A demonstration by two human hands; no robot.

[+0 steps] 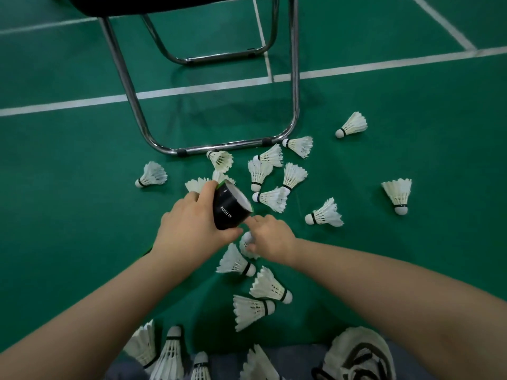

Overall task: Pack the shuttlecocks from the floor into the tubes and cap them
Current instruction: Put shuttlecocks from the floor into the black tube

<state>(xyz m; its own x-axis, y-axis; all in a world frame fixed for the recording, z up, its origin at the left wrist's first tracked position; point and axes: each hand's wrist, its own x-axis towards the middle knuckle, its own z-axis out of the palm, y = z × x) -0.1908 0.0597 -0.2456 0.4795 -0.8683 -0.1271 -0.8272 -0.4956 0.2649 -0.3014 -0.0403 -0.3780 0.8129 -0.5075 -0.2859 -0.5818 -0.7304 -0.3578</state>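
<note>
My left hand [192, 223] grips a black tube [229, 208] marked "PUSH IN", its open end tilted up and away from me. Just below the tube, my right hand [270, 238] closes on a white feather shuttlecock [246, 244] with its cork pointing up toward the tube. Several more white shuttlecocks lie scattered on the green floor: a cluster [270, 178] beyond the tube, one at the left [152, 175], two at the right [397, 194] [352, 124], and others [258, 300] under my right forearm. More [167, 352] lie by my knees.
A chrome-legged chair [295, 78] stands just beyond the shuttlecocks, its floor bar [219, 148] touching some of them. White court lines [192, 87] cross the green floor. A white shoe with dark stripes [362, 355] is at the bottom right.
</note>
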